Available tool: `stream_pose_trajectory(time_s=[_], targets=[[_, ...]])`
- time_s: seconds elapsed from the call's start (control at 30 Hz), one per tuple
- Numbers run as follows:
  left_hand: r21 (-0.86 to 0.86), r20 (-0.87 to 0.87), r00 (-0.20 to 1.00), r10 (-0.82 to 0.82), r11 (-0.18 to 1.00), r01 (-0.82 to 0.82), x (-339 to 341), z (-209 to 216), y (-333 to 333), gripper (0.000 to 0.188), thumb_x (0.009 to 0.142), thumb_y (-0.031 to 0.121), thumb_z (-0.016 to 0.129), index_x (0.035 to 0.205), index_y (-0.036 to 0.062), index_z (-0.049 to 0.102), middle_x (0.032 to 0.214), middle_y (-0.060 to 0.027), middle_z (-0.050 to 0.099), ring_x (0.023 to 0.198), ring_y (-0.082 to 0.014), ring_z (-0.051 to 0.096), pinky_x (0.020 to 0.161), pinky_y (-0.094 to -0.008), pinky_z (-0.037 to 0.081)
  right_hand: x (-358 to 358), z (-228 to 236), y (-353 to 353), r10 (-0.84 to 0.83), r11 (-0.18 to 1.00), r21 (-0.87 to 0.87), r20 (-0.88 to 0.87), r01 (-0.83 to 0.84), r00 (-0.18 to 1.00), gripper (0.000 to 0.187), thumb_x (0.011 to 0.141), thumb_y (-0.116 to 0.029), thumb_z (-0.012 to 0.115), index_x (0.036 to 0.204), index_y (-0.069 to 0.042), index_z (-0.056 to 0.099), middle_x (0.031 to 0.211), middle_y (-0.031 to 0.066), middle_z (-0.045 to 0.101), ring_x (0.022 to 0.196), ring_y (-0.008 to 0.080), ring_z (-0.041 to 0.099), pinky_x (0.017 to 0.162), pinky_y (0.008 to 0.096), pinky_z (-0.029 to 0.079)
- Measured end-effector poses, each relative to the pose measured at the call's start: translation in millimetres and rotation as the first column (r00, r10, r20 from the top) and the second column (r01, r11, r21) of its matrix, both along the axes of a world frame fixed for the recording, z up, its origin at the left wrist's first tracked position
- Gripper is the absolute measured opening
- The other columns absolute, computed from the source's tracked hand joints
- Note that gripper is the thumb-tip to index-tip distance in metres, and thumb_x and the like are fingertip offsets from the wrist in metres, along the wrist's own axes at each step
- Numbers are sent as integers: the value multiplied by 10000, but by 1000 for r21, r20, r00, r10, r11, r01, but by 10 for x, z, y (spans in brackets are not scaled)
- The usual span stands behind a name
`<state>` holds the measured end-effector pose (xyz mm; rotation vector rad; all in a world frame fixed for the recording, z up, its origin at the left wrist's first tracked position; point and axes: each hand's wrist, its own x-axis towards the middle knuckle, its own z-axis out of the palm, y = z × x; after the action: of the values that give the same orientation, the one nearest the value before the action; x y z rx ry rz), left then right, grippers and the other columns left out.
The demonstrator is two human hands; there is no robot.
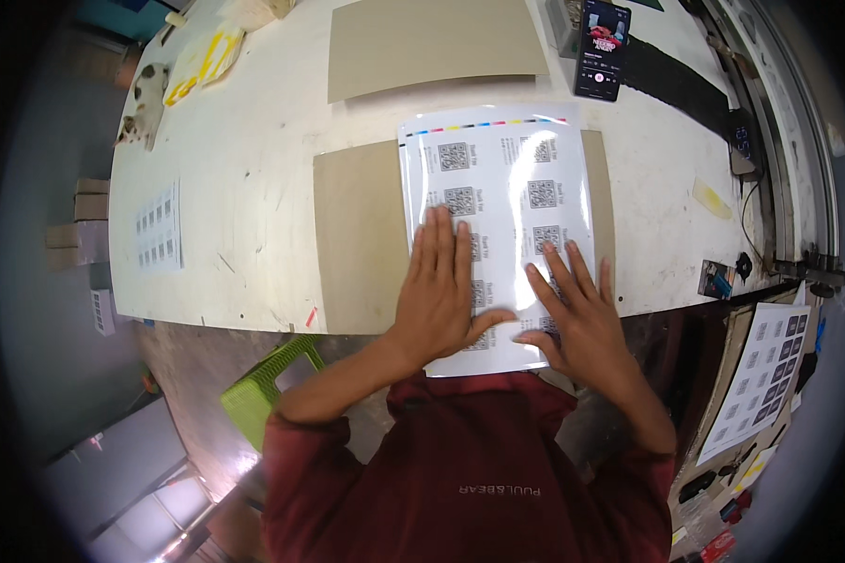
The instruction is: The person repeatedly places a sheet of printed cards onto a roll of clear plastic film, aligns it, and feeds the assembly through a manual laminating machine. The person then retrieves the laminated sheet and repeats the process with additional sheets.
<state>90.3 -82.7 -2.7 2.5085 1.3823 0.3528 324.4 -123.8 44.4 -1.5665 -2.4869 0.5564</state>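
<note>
A glossy white sheet (507, 178) printed with rows of square codes and a strip of colour marks along its far edge lies before me. It rests on a tan cardboard sheet (359, 235), and its near end hangs past the table edge toward my body. My left hand (441, 291) presses flat on the left half of the sheet, fingers stretched forward and thumb out to the right. On the right half, my right hand (577, 324) lies with fingers spread and thumb pointing left. Both palms hide some of the printed codes. Whether other sheets lie beneath cannot be made out.
Another cardboard sheet (437, 47) lies at the far side, beside a phone (602, 52). A small printed sheet (160, 228) is at the left, near a cat (146, 98). A metal rail (784, 141) runs along the right edge. A green stool (263, 389) stands below the table.
</note>
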Motion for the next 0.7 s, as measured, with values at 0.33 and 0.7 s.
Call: stream_pose_trajectory(time_s=[0.33, 0.7], targets=[[156, -21, 996, 85, 984, -81, -19, -161, 716, 1074, 896, 597, 629, 1424, -257, 248, 1495, -468, 246, 1450, -572, 209, 1197, -586, 197, -16, -90, 0, 27, 999, -19, 53, -26, 998, 723, 886, -470, 668, 1472, -87, 486, 1611, 179, 305, 1494, 422, 247, 1140, 731, 138], [-86, 85, 995, 49, 995, -41, 84, -61, -332, 1166, 889, 725, 484, 1491, -208, 131, 1536, -453, 172, 1463, -575, 168, 1199, -601, 155, -364, -573, 1294, 194, 951, 234, 51, -200, 980, 757, 986, -476, 524, 1565, -48, 292, 1631, 160, 282, 1527, 296, 231, 1185, 678, 70]])
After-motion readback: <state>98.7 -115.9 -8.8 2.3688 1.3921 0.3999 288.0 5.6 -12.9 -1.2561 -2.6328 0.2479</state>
